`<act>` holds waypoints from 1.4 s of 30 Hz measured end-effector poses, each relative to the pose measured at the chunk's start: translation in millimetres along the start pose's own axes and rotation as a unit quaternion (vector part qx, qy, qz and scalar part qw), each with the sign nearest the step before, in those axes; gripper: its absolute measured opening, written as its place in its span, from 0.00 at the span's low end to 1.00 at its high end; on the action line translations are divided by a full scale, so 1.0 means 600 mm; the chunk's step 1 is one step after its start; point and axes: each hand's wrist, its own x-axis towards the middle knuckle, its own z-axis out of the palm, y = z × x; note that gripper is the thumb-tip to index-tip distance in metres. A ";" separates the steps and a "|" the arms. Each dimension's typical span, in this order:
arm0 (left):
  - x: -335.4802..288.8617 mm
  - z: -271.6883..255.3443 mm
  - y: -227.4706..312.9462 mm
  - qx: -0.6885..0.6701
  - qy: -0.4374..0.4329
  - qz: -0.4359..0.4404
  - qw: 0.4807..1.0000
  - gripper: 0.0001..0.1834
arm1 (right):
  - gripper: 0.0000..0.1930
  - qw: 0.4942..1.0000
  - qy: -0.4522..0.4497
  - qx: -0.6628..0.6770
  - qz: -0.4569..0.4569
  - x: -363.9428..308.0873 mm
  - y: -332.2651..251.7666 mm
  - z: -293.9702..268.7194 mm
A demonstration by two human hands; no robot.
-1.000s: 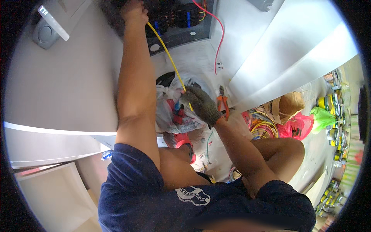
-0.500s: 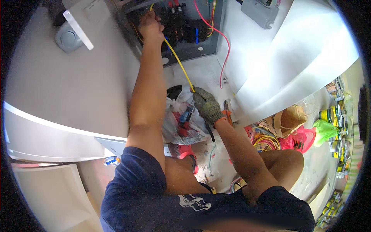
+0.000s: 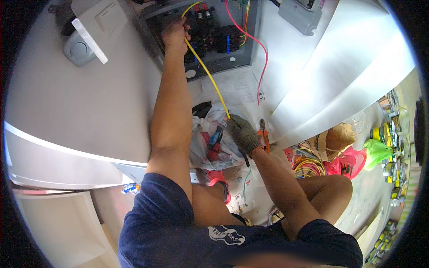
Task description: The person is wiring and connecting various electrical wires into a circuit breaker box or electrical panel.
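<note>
A yellow wire (image 3: 206,70) runs taut from the electrical box (image 3: 210,67) at the top down to the middle. My bare left hand (image 3: 175,35) is closed round its upper part, in front of the box's left side. Lower down, my right hand (image 3: 243,133) in a grey-green knit glove grips the wire's lower end. A loose red wire (image 3: 267,56) hangs out of the box to the right. Beside my gloved hand lie orange-handled pliers (image 3: 263,136). On its other side, a clear plastic bag (image 3: 228,157) has a blue-and-red tool (image 3: 216,137) on it.
White panels flank the box; the left one carries a grey round-buttoned device (image 3: 79,48). To the right lie coiled wires (image 3: 309,166), a brown paper bag (image 3: 338,139), a pink bag (image 3: 351,163), a green bag (image 3: 376,153) and several yellow-black spools (image 3: 379,134).
My gloved right hand has moved slightly down and to the right with the wire's end. My left hand has dropped a little, still closed on the wire.
</note>
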 end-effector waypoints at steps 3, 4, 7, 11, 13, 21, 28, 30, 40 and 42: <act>-0.001 0.008 0.006 0.126 -0.063 0.016 0.990 0.06 | 0.24 0.996 -0.037 0.009 0.082 -0.022 -0.011 -0.028; -0.002 0.012 0.007 0.127 -0.069 0.028 0.989 0.06 | 0.25 0.986 -0.088 0.019 0.139 -0.027 -0.015 -0.040; -0.005 0.024 0.004 0.183 -0.032 0.028 0.982 0.07 | 0.26 0.991 0.050 0.065 0.108 -0.005 -0.032 -0.058; -0.004 0.027 -0.007 0.123 -0.047 0.120 0.984 0.12 | 0.27 0.946 0.295 -0.109 -0.081 0.129 -0.057 -0.119; 0.002 0.023 -0.009 0.127 -0.064 0.139 0.980 0.13 | 0.27 0.898 0.357 -0.206 -0.151 0.211 -0.073 -0.165; 0.022 0.012 -0.012 0.184 -0.047 0.096 0.977 0.10 | 0.21 0.917 0.217 -0.317 -0.107 0.336 -0.083 -0.225; 0.020 0.007 -0.024 0.164 -0.048 0.056 0.984 0.11 | 0.18 0.908 0.237 -0.216 -0.269 0.355 -0.146 -0.138; 0.024 0.006 -0.028 0.140 -0.038 0.060 0.988 0.15 | 0.18 0.919 0.211 -0.229 -0.241 0.360 -0.190 -0.125; 0.044 -0.026 0.006 -0.121 -0.080 0.025 0.989 0.12 | 0.13 0.855 0.195 -0.382 -0.290 0.433 -0.357 -0.066; 0.049 -0.027 0.000 -0.114 -0.100 0.011 0.988 0.10 | 0.12 0.832 0.240 -0.403 -0.297 0.419 -0.352 -0.073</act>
